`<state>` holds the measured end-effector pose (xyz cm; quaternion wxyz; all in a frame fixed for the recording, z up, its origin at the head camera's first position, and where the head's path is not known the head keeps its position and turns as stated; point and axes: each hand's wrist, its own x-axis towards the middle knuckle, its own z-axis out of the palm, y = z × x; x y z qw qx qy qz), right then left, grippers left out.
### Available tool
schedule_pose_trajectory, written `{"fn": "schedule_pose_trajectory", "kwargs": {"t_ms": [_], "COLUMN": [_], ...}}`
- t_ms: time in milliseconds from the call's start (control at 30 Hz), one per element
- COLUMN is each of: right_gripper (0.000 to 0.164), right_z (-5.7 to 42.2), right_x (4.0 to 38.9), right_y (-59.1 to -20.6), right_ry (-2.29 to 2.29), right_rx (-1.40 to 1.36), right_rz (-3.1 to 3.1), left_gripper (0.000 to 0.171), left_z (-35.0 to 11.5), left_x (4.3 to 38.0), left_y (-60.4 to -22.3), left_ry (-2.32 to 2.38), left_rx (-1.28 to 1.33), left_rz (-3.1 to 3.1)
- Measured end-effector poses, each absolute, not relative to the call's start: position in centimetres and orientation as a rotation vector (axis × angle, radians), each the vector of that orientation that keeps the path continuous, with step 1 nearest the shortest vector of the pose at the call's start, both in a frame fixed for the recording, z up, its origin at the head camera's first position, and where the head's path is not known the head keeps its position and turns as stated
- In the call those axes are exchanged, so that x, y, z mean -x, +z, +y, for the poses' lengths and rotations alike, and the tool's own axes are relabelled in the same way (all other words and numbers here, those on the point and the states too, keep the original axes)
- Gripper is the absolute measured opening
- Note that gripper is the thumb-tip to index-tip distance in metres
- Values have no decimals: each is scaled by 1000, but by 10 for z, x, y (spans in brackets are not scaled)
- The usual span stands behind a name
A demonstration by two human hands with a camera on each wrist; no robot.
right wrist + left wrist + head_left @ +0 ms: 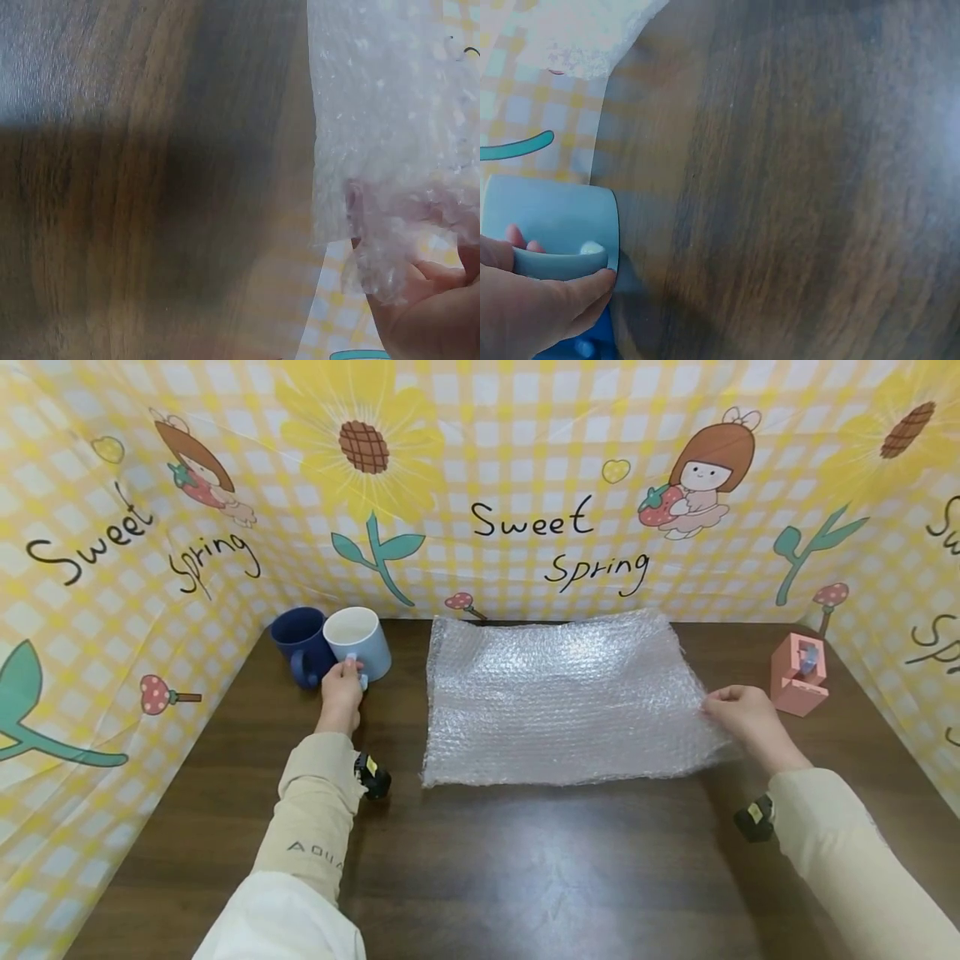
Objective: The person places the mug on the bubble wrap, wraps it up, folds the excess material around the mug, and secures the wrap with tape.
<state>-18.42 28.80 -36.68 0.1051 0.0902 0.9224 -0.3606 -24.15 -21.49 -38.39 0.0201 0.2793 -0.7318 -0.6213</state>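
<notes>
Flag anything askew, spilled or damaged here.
Nothing looks spilled or damaged. Only the bubble-wrap sheet looks uneven: its right edge is crumpled where the right hand pinches it, probably just from handling.

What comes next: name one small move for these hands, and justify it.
Probably lift the light blue mug by its handle and bring it right, over the bubble wrap. The left hand grips that handle, the right hand pinches the wrap's right edge, and the sheet lies spread between them on the table.
</notes>
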Motion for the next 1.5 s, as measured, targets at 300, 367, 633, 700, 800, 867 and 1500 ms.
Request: {"fn": "schedule_pose_trajectory", "kwargs": {"t_ms": [300,367,633,700,800,867,1500], "right_gripper": [41,40,36,37,37,37,38], "right_z": [286,286,284,284,285,284,285], "right_x": [182,182,182,182,181,181,181], "right_y": [-367,-367,-371,-371,-372,-372,-374], "right_ry": [-1130,-1135,-1195,-1199,-1200,-1197,-1206], "right_rx": [-270,-267,-264,-261,-256,-252,-247], "right_rz": [2692,2690,2713,2719,2728,2730,2726], "left_gripper": [41,39,32,31,30,29,32], "left_z": [-213,-212,-212,-211,-209,-207,-148], "left_x": [238,237,233,231,228,226,193], "left_y": [-384,-385,-379,-375,-368,-364,-331], "left_ry": [-1911,-1903,-1920,-1955,-2001,-2019,-2030], "left_rx": [-866,-862,-845,-829,-795,-772,-329], "left_rz": [-2232,-2220,-2175,-2157,-2130,-2117,-2267]}}
